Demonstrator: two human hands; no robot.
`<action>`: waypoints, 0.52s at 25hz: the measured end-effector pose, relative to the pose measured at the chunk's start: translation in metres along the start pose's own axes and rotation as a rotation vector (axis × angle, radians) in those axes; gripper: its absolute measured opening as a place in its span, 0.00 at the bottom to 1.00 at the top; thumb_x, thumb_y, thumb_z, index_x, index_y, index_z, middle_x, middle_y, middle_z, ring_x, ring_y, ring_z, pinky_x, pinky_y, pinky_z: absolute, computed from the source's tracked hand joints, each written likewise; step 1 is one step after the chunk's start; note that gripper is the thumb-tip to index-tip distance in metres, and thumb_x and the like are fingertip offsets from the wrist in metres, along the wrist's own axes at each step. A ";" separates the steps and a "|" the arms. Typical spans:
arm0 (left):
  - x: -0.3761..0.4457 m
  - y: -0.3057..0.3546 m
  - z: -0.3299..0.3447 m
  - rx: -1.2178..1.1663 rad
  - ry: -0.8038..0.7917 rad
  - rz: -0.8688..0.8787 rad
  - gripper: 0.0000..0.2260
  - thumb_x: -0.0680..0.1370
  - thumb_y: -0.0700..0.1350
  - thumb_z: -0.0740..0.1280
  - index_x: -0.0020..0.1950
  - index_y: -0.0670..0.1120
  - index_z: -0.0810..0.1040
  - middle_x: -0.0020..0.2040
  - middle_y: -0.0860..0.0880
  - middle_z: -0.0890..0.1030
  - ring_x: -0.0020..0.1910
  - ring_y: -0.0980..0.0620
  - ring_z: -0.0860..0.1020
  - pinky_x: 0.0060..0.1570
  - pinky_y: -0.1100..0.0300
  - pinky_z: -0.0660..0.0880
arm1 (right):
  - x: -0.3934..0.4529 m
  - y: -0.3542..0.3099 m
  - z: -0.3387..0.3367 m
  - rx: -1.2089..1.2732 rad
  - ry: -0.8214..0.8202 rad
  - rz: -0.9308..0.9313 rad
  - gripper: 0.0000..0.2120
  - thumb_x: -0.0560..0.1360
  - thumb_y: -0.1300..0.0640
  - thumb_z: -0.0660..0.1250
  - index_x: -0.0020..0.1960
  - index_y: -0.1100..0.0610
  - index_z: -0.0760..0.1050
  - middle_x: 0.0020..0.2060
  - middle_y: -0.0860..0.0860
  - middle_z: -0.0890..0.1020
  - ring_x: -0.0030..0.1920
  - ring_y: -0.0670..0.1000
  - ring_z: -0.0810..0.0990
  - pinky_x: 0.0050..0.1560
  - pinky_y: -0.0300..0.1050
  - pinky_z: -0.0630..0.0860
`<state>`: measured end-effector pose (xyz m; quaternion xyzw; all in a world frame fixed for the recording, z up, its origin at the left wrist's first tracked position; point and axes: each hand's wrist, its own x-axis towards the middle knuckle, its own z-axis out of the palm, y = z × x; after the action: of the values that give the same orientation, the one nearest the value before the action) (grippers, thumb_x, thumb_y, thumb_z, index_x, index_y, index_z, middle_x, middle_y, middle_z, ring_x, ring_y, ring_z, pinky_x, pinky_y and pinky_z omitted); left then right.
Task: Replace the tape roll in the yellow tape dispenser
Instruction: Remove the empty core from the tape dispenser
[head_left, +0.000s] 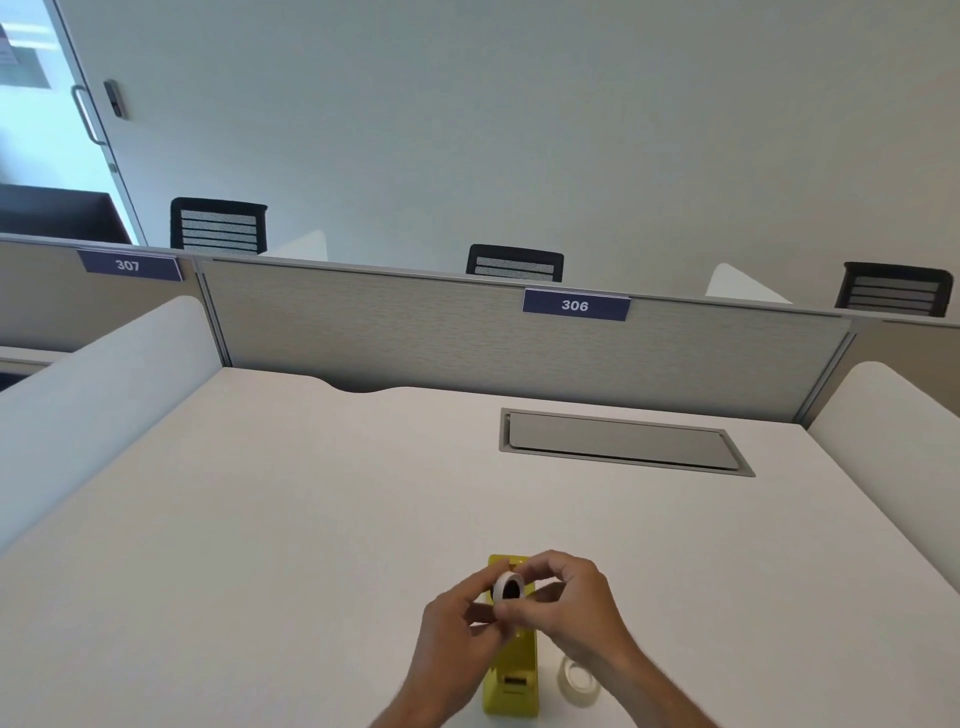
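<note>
The yellow tape dispenser (511, 680) stands on the white desk (311, 519) near its front edge, partly hidden under my hands. Above it I hold a small white ring with a dark centre (508, 586), a tape roll or its core. My left hand (457, 623) pinches it from the left. My right hand (571, 603) grips it from the right with fingertips. A clear tape roll (578, 682) lies flat on the desk just right of the dispenser, under my right wrist.
A grey cable hatch (623, 441) is set into the desk at the back right. A grey partition (415, 327) labelled 306 closes the back, and white side dividers (104, 374) flank the desk. Black chairs stand beyond the partition.
</note>
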<state>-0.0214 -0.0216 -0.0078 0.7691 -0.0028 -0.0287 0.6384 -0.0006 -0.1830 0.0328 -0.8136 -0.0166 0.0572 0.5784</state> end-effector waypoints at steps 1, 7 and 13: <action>0.000 0.001 0.000 -0.007 0.001 -0.002 0.23 0.73 0.31 0.74 0.63 0.53 0.83 0.52 0.55 0.88 0.48 0.52 0.87 0.51 0.55 0.85 | -0.001 0.000 -0.001 0.037 -0.022 0.013 0.19 0.55 0.54 0.85 0.42 0.55 0.83 0.38 0.54 0.86 0.38 0.56 0.85 0.39 0.50 0.83; -0.004 0.008 -0.005 0.017 -0.051 0.024 0.21 0.74 0.34 0.75 0.55 0.61 0.86 0.49 0.55 0.89 0.50 0.52 0.87 0.53 0.54 0.84 | -0.010 -0.004 -0.007 0.218 -0.113 0.079 0.07 0.67 0.64 0.79 0.45 0.59 0.86 0.41 0.61 0.86 0.44 0.60 0.85 0.42 0.49 0.83; -0.006 0.015 -0.010 0.040 -0.110 0.041 0.25 0.74 0.34 0.75 0.48 0.69 0.85 0.49 0.58 0.89 0.52 0.55 0.86 0.55 0.58 0.83 | -0.017 -0.003 -0.005 0.104 -0.072 0.064 0.06 0.68 0.63 0.79 0.43 0.56 0.86 0.38 0.55 0.87 0.40 0.56 0.86 0.41 0.50 0.84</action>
<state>-0.0263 -0.0147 0.0088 0.7788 -0.0542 -0.0577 0.6222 -0.0166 -0.1881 0.0385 -0.7801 -0.0083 0.1059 0.6166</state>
